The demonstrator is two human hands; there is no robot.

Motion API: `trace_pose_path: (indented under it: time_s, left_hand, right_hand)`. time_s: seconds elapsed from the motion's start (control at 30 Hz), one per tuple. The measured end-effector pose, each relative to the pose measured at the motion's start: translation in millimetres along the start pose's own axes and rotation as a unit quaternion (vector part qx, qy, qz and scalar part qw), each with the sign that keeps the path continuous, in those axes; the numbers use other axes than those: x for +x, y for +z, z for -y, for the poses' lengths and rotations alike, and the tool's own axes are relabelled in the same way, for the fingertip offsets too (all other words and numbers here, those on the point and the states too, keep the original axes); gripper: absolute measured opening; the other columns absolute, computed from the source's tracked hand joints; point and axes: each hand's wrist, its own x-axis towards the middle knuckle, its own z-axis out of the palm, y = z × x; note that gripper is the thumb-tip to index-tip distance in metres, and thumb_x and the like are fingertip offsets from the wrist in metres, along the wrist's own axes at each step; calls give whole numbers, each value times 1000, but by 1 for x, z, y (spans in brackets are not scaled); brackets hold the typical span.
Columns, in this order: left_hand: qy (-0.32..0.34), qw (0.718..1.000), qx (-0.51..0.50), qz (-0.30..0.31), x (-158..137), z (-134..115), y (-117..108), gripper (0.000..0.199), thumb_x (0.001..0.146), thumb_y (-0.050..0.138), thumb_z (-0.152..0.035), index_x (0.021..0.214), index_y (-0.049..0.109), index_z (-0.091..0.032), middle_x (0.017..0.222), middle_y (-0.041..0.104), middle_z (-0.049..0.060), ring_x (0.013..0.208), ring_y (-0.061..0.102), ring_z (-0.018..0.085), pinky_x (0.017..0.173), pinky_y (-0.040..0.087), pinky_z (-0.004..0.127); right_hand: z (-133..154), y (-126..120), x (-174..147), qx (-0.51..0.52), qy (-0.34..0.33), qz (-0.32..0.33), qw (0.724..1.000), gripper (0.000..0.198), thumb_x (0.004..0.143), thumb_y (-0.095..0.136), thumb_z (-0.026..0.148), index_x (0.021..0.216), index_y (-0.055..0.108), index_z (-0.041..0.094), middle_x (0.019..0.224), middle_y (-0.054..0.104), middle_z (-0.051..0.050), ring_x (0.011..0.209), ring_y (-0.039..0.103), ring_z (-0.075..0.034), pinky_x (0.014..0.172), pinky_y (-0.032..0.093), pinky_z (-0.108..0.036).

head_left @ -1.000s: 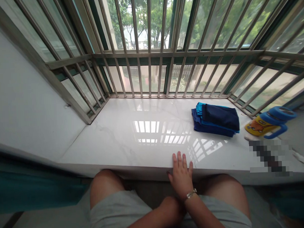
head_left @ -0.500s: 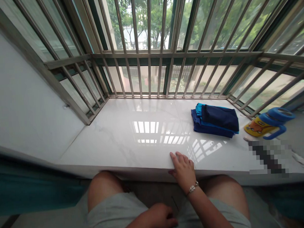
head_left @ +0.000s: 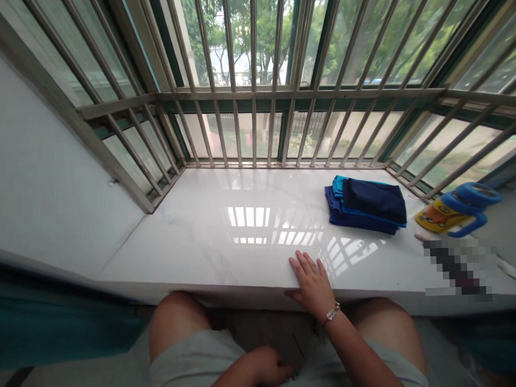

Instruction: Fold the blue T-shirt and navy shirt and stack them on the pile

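My right hand (head_left: 314, 284) lies with its fingers stretched and spread on the front edge of the white marbled sill (head_left: 171, 247); nothing is in it. A bracelet (head_left: 332, 311) circles that wrist. Low over my lap, my left hand (head_left: 266, 367) has its fingers curled in, and what they may hold is hidden. A folded stack of navy and bright blue cloth (head_left: 366, 204) rests on the sill, beyond and to the right of my right hand.
Right of the cloth, a yellow and blue handled bottle (head_left: 447, 212) leans at a slant in view. A blurred-out dark item (head_left: 455, 268) lies nearer the front edge. Metal window bars (head_left: 255, 126) enclose the back and sides. My knees (head_left: 180, 315) are against the sill's front.
My right hand has flattened and spread its fingers more, shifting slightly forward on the sill. My left hand has turned a little in my lap. The cloth stack and bottle have stayed put.
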Motion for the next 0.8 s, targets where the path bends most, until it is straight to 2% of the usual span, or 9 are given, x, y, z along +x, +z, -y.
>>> trace_pose_path:
  time_s: [0.13, 0.23, 0.3, 0.37, 0.5, 0.6, 0.67, 0.8]
  left_hand:
    - [-21, 999, -14, -26, 13, 12, 1, 54, 99, 53, -61, 125, 86, -27, 128, 83, 14, 120, 78, 35, 98, 59, 43]
    - [-18, 999, -13, -30, 21, 16, 0, 51, 102, 50, -56, 123, 85, -26, 124, 84, 11, 114, 79, 30, 93, 59, 37]
    - [-9, 999, -5, -35, 23, 16, 0, 50, 104, 49, -54, 121, 85, -26, 121, 85, 10, 111, 80, 28, 91, 59, 34]
    - [1, 999, 5, -47, 24, 15, 1, 48, 105, 48, -51, 120, 85, -25, 123, 84, 10, 113, 79, 27, 94, 58, 33]
    - [7, 997, 28, -69, 26, 17, 3, 46, 104, 49, -46, 123, 84, -22, 131, 81, 14, 122, 76, 30, 104, 56, 36]
    - [-6, 997, 40, -69, 31, 23, 2, 46, 103, 50, -43, 125, 84, -21, 132, 80, 16, 125, 75, 33, 106, 56, 40]
    - [-20, 997, 45, -65, 34, 28, 1, 46, 102, 52, -42, 127, 83, -20, 135, 79, 17, 126, 75, 34, 107, 56, 42]
    - [-40, 997, 42, -57, 36, 32, -2, 43, 100, 56, -38, 126, 84, -18, 133, 80, 18, 126, 75, 36, 106, 58, 43]
  right_hand:
    - [-1, -6, -1, 34, -7, 1, 999, 87, 92, 79, 62, 165, 51, 23, 177, 40, -17, 163, 35, -38, 134, 19, -62]
    - [-16, -24, 9, 87, -24, -4, 996, 51, 108, 58, 51, 151, 65, 24, 166, 55, -14, 154, 50, -30, 130, 33, -51]
    - [-39, -44, 24, 101, -10, -45, 994, 38, 112, 50, 41, 134, 76, 23, 155, 64, -13, 145, 57, -25, 125, 41, -41]
    - [-70, -67, 46, 67, 41, -113, 990, 34, 109, 55, 39, 123, 80, 20, 152, 65, -15, 143, 57, -28, 124, 41, -40]
    - [-135, -105, 97, 14, 153, -196, 968, 43, 108, 52, 35, 135, 76, 11, 162, 53, -23, 151, 45, -39, 126, 35, -54]
    - [-170, -114, 128, 15, 231, -200, 952, 51, 105, 56, 39, 144, 73, 12, 172, 38, -25, 158, 32, -51, 124, 31, -67]
    - [-185, -114, 141, 38, 269, -184, 945, 55, 102, 59, 43, 147, 71, 13, 170, 40, -26, 156, 35, -53, 122, 32, -69]
    - [-201, -116, 150, 84, 287, -194, 934, 63, 105, 48, 38, 154, 62, 0, 151, 59, -33, 144, 55, -43, 116, 43, -57]
